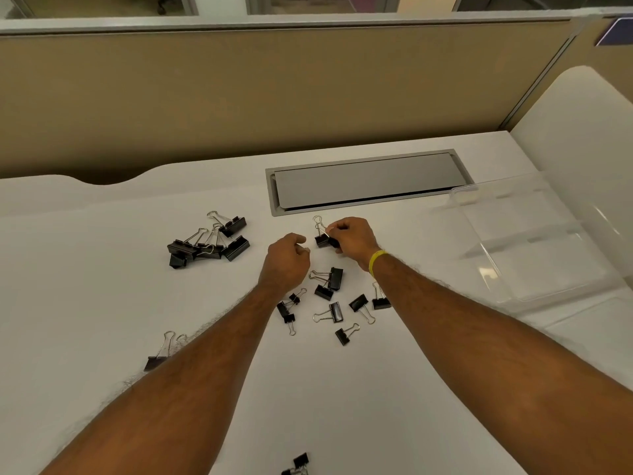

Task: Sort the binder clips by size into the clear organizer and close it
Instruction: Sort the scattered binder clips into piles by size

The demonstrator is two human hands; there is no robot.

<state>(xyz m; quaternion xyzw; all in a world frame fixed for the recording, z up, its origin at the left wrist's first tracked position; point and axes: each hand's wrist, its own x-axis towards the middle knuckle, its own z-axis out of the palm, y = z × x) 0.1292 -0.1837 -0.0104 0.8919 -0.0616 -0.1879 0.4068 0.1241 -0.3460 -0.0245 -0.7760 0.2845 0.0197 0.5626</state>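
Head view: the right hand (349,240) pinches a black binder clip (322,240) just in front of the grey desk hatch (366,181). The clip's long axis runs toward the hatch, silver wire handles leading. The left hand (287,260) hovers beside it, fingers curled; whether it holds anything cannot be told. Larger clips (209,245) heap left of the hatch, smaller clips (334,303) scatter further in front, and the clear organizer (534,241) lies open to its right.
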